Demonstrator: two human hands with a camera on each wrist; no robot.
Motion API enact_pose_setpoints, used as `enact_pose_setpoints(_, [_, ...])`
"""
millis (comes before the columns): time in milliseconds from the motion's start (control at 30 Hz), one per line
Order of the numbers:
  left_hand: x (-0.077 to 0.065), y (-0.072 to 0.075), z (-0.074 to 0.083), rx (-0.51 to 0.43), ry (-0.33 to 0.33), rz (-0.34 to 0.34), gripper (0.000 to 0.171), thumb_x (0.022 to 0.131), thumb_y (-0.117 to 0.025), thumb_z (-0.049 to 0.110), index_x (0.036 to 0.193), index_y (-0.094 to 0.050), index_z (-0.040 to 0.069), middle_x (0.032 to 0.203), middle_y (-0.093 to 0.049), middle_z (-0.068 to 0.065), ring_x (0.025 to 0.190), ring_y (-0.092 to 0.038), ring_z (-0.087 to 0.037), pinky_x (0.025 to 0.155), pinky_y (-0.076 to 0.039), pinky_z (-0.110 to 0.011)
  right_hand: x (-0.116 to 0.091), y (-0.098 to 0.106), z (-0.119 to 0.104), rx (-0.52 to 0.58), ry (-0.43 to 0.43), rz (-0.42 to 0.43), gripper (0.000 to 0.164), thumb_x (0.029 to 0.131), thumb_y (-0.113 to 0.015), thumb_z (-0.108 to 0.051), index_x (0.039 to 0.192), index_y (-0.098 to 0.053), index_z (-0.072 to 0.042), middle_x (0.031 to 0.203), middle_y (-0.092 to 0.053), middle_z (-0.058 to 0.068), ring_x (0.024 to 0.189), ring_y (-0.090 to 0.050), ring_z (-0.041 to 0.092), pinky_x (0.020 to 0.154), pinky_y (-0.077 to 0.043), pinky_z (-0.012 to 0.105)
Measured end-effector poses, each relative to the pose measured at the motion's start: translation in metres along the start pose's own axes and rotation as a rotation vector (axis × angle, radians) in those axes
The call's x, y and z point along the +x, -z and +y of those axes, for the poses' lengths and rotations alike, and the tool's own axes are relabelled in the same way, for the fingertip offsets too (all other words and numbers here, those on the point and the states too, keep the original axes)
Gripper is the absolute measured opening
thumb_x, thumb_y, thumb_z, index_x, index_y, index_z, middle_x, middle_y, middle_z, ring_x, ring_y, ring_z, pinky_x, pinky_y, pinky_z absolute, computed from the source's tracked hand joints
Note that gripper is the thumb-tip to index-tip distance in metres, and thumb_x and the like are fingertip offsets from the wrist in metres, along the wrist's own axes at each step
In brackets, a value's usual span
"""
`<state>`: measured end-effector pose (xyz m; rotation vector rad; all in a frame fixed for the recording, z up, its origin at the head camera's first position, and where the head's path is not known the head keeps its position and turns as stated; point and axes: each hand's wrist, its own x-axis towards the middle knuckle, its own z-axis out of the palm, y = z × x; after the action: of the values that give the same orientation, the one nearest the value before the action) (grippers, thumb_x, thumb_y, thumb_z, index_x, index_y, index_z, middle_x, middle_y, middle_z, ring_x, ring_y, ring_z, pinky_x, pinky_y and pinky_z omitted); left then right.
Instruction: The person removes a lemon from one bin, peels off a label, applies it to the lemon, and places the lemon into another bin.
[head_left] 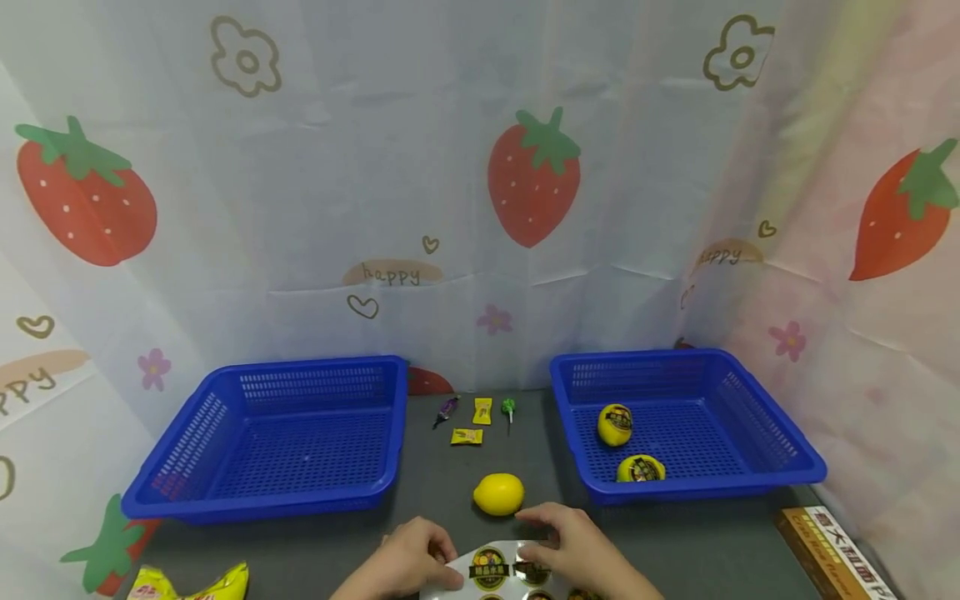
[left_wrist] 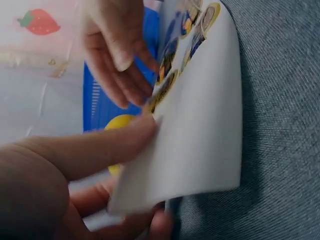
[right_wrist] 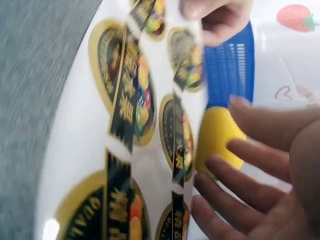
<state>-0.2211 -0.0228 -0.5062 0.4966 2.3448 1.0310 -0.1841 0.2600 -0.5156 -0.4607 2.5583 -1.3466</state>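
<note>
My left hand (head_left: 422,552) pinches a sheet of stickers (head_left: 489,568) by its left edge, thumb on one face. The sheet is white with rows of round black-and-gold labels; in the left wrist view its blank back (left_wrist: 200,125) shows, curving. At the sheet's right side my right hand (head_left: 576,546) is spread, its fingers loose, fingertips right by the edge in the right wrist view. A plain lemon (head_left: 498,494) lies on the table just beyond the sheet. Two lemons, one upright (head_left: 615,425) and one lower (head_left: 642,469), bear such labels inside the right blue basket (head_left: 697,482).
Another blue basket (head_left: 262,507) stands at the left. Between the baskets lie a purple-wrapped candy (head_left: 447,410), two yellow candies (head_left: 482,410) and a green lollipop (head_left: 508,407). A yellow packet (head_left: 191,590) is front left, a brown box (head_left: 832,554) front right. A printed curtain (head_left: 450,167) hangs behind.
</note>
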Motion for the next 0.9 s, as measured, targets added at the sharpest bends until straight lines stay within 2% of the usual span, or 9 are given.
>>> enact_pose_setpoints(67, [-0.001, 0.001, -0.001, -0.065, -0.082, -0.026, 0.017, 0.078, -0.087, 0.022, 0.083, -0.073, 0.014, 0.076, -0.068, 0.004, 0.074, -0.059, -0.013, 0.084, -0.053, -0.049, 0.000, 0.002, 0.002, 0.029, 0.013, -0.079, 0.040, 0.093, -0.074, -0.031, 0.125, -0.069, -0.008, 0.116, -0.073, 0.003, 0.103, -0.068, 0.016, 0.084, -0.057, 0.028])
enact_pose_setpoints(167, [-0.003, 0.002, 0.000, -0.136, -0.191, -0.005, 0.017, 0.081, -0.085, 0.019, 0.087, -0.072, 0.010, 0.079, -0.069, 0.002, 0.072, -0.060, -0.012, 0.065, -0.051, -0.028, -0.001, 0.007, 0.001, 0.142, 0.027, -0.215, 0.031, 0.094, -0.073, -0.028, 0.117, -0.073, -0.008, 0.103, -0.075, -0.002, 0.087, -0.067, 0.006, 0.077, -0.056, 0.023])
enact_pose_setpoints(267, [-0.006, 0.002, 0.004, -0.134, -0.195, 0.053, 0.015, 0.084, -0.082, 0.022, 0.090, -0.072, 0.014, 0.080, -0.069, 0.004, 0.072, -0.061, -0.011, 0.062, -0.049, -0.025, -0.003, 0.011, -0.002, 0.242, 0.065, -0.329, 0.022, 0.097, -0.069, -0.025, 0.105, -0.075, -0.006, 0.090, -0.073, -0.007, 0.073, -0.059, 0.000, 0.068, -0.051, 0.018])
enact_pose_setpoints(367, [-0.009, -0.001, 0.007, -0.024, -0.205, 0.138, 0.023, 0.084, -0.082, 0.026, 0.103, -0.073, 0.016, 0.095, -0.071, 0.001, 0.086, -0.063, -0.017, 0.073, -0.053, -0.033, -0.003, 0.012, -0.002, 0.329, 0.099, -0.394, 0.022, 0.099, -0.065, -0.020, 0.102, -0.072, 0.002, 0.087, -0.071, -0.003, 0.064, -0.053, -0.002, 0.063, -0.048, 0.016])
enact_pose_setpoints(467, [-0.013, -0.008, 0.010, 0.151, -0.313, 0.300, 0.038, 0.080, -0.085, 0.024, 0.116, -0.071, 0.020, 0.121, -0.066, -0.003, 0.110, -0.059, -0.026, 0.088, -0.053, -0.047, -0.002, 0.011, -0.001, 0.391, 0.115, -0.412, 0.024, 0.101, -0.062, -0.017, 0.108, -0.070, 0.005, 0.094, -0.074, 0.011, 0.068, -0.057, -0.001, 0.067, -0.051, 0.016])
enact_pose_setpoints(567, [-0.016, -0.019, 0.011, 0.305, -0.554, 0.569, 0.037, 0.075, -0.088, 0.018, 0.108, -0.073, 0.025, 0.121, -0.062, 0.001, 0.113, -0.054, -0.022, 0.087, -0.052, -0.045, 0.000, 0.010, 0.000, 0.433, 0.127, -0.408, 0.027, 0.102, -0.060, -0.017, 0.114, -0.070, 0.005, 0.102, -0.073, 0.025, 0.078, -0.063, 0.000, 0.073, -0.054, 0.017])
enact_pose_setpoints(733, [-0.012, -0.035, 0.008, 0.415, -0.941, 0.861, 0.017, 0.079, -0.086, 0.024, 0.093, -0.076, 0.028, 0.101, -0.066, 0.009, 0.093, -0.055, -0.011, 0.077, -0.049, -0.032, 0.003, 0.009, -0.005, 0.520, 0.140, -0.370, 0.030, 0.103, -0.058, -0.016, 0.113, -0.068, 0.010, 0.092, -0.075, 0.006, 0.075, -0.064, 0.001, 0.069, -0.054, 0.017])
enact_pose_setpoints(800, [-0.010, -0.039, 0.007, 0.434, -1.008, 0.894, 0.014, 0.086, -0.081, 0.032, 0.098, -0.077, 0.025, 0.103, -0.069, 0.006, 0.093, -0.057, -0.012, 0.080, -0.049, -0.030, 0.005, 0.008, -0.007, 0.560, 0.144, -0.359, 0.032, 0.104, -0.056, -0.016, 0.113, -0.066, 0.013, 0.089, -0.073, -0.002, 0.074, -0.064, 0.001, 0.068, -0.054, 0.017])
enact_pose_setpoints(900, [-0.009, -0.044, 0.007, 0.461, -1.001, 0.943, 0.023, 0.091, -0.075, 0.041, 0.104, -0.078, 0.022, 0.105, -0.073, 0.005, 0.093, -0.059, -0.012, 0.081, -0.049, -0.029, 0.006, 0.007, -0.011, 0.598, 0.161, -0.352, 0.034, 0.105, -0.054, -0.016, 0.113, -0.064, 0.016, 0.090, -0.072, -0.004, 0.075, -0.065, 0.001, 0.068, -0.055, 0.018])
